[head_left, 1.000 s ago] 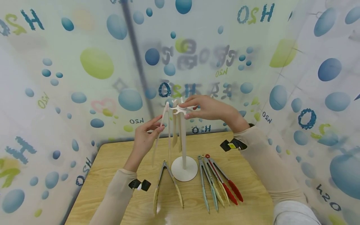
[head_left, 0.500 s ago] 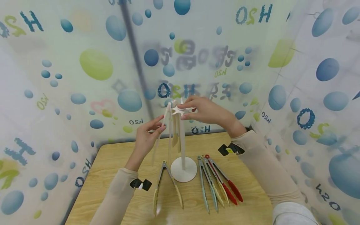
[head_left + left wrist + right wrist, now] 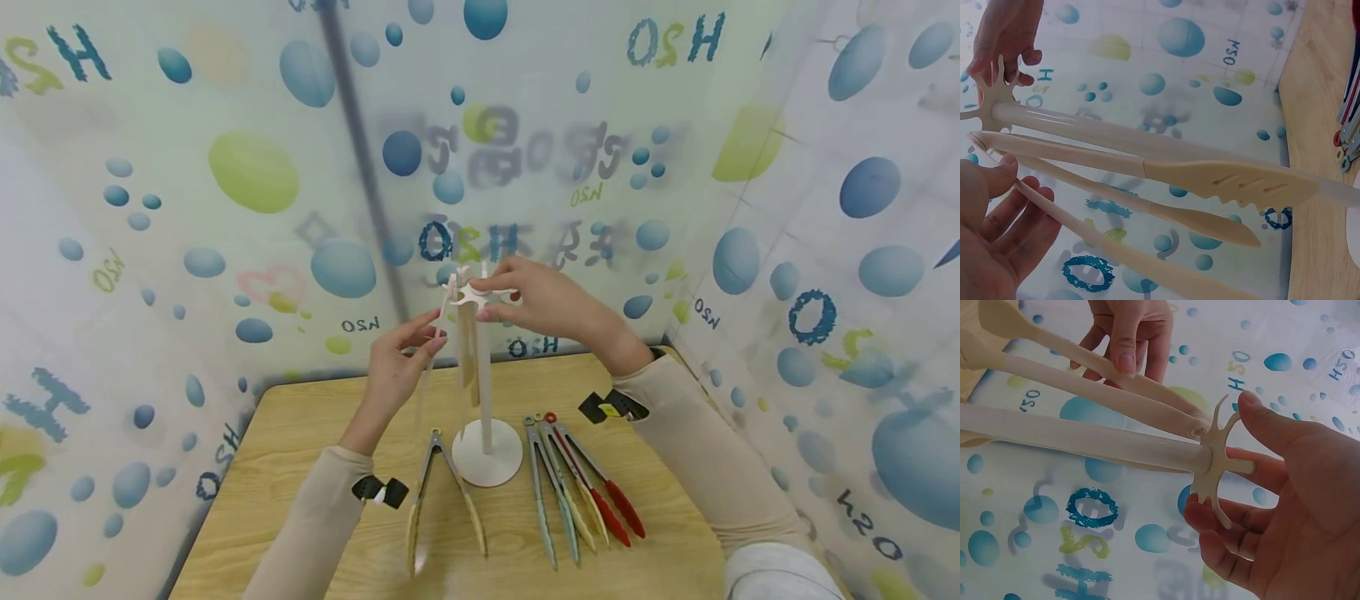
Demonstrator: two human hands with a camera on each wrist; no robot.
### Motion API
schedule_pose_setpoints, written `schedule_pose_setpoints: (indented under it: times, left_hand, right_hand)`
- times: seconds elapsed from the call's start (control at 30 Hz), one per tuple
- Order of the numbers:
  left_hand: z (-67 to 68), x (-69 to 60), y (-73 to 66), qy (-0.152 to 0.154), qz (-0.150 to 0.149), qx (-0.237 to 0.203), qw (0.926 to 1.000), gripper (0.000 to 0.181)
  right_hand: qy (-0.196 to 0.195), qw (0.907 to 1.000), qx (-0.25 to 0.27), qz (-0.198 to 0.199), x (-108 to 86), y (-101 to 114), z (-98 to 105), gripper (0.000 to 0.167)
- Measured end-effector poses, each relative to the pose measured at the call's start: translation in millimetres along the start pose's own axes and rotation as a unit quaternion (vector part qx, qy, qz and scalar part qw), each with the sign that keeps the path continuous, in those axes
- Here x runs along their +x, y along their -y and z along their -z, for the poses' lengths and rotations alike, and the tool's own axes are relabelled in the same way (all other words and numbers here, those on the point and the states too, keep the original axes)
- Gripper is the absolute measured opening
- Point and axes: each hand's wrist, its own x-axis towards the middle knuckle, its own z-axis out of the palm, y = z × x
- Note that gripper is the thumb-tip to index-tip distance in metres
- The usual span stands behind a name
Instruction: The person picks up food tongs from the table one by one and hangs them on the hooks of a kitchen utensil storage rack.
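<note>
My left hand (image 3: 395,362) pinches the pale handle of a cream kitchen utensil (image 3: 1094,234) between thumb and fingers. That handle's upper end is at a hook on the left of the white utensil stand (image 3: 486,392); whether it is hooked there I cannot tell. Its rounded head (image 3: 1004,317) shows in the right wrist view. With my right hand (image 3: 551,304) I grip the stand's hooked top (image 3: 1213,472), thumb on one side, fingers on the other. A cream slotted utensil with a notched edge (image 3: 1235,182) and a cream spatula-like one (image 3: 1207,226) hang beside the pole.
Yellow-tipped tongs (image 3: 447,500) lie spread left of the stand's round base (image 3: 487,471). Right of it lie light-blue-tipped tongs (image 3: 552,500), yellow-tipped tongs (image 3: 581,500) and red-tipped tongs (image 3: 611,508) on the wooden table (image 3: 300,467). A patterned curtain (image 3: 315,167) surrounds the table.
My left hand has shifted slightly right, bringing the utensil's handle closer to the stand. The right hand keeps its grip on the hooked top, and the hanging utensils have shifted slightly.
</note>
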Motion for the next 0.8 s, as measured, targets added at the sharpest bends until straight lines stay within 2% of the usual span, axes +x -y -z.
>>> schedule_pose_setpoints:
  times: [0.23, 0.53, 0.8]
  left_hand:
    - [-5.5, 2.8, 2.9, -0.003, 0.003, 0.006, 1.0, 0.035]
    - [-12.6, 1.7, 7.0, 0.003, -0.002, -0.005, 1.0, 0.032]
    - [-15.8, 0.4, 11.3, 0.015, 0.005, -0.024, 0.9996, 0.033]
  right_hand:
    - [-0.01, 0.9999, -0.003, 0.002, -1.0, 0, -2, 0.056]
    - [-0.051, 0.9966, -0.058, 0.029, -5.9, 4, -3, 0.054]
    - [-0.04, 0.9971, -0.058, 0.03, -6.9, 2, -4, 0.057]
